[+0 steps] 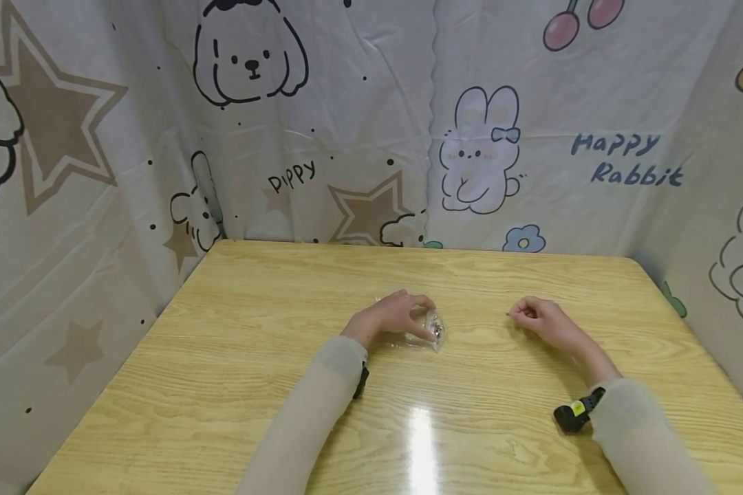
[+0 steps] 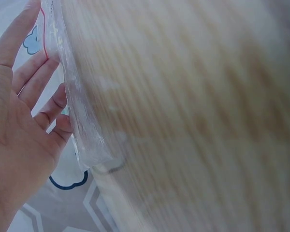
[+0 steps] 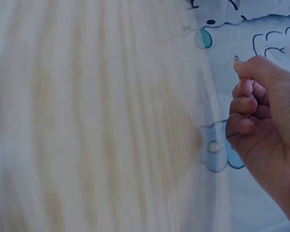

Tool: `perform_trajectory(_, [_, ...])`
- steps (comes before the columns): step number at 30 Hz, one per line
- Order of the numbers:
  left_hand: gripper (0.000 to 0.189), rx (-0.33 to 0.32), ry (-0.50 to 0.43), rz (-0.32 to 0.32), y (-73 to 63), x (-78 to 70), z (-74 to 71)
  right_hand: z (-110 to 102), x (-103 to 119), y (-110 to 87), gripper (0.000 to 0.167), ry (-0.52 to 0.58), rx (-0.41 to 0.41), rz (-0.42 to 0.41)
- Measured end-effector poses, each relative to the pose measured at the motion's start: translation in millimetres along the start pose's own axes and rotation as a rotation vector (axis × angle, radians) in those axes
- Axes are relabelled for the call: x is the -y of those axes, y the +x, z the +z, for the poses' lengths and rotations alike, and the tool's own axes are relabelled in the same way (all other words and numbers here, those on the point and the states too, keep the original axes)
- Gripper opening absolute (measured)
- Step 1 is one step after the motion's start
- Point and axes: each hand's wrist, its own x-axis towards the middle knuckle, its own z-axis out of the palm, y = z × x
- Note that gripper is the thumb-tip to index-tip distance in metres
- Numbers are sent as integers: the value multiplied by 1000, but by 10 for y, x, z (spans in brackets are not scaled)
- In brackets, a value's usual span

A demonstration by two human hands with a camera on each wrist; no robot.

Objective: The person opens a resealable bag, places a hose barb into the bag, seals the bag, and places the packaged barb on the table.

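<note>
My left hand (image 1: 396, 316) is at a clear zip bag (image 1: 435, 344), thumb and fingers curved round its end. Small shiny metal pieces (image 1: 437, 331) show in the bag near the thumb tip. In the left wrist view the bag (image 2: 87, 130) has a red seal line and lies against the fingers (image 2: 38, 77). To the right, my right hand (image 1: 547, 323) pinches a tiny metal piece (image 3: 236, 58) between thumb and index finger, the other fingers curled in. Only the piece's tip shows, so its kind cannot be told.
Both hands are over a light wood-grain table (image 1: 241, 309). A printed curtain (image 1: 359, 124) hangs behind it and along both sides. Each wrist wears a black camera strap, plain on the right wrist camera (image 1: 572, 416).
</note>
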Motion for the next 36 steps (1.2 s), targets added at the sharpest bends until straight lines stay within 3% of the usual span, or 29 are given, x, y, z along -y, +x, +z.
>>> perform_trajectory(11, [65, 1, -6, -16, -20, -12, 6, 219, 162, 114, 20, 52, -2, -54])
perform_trajectory(26, [67, 6, 14, -7, -9, -14, 2, 610, 547, 345, 18, 132, 53, -112])
perform_trajectory(36, [66, 2, 16, 15, 10, 1, -6, 623, 515, 324, 15, 153, 52, -37])
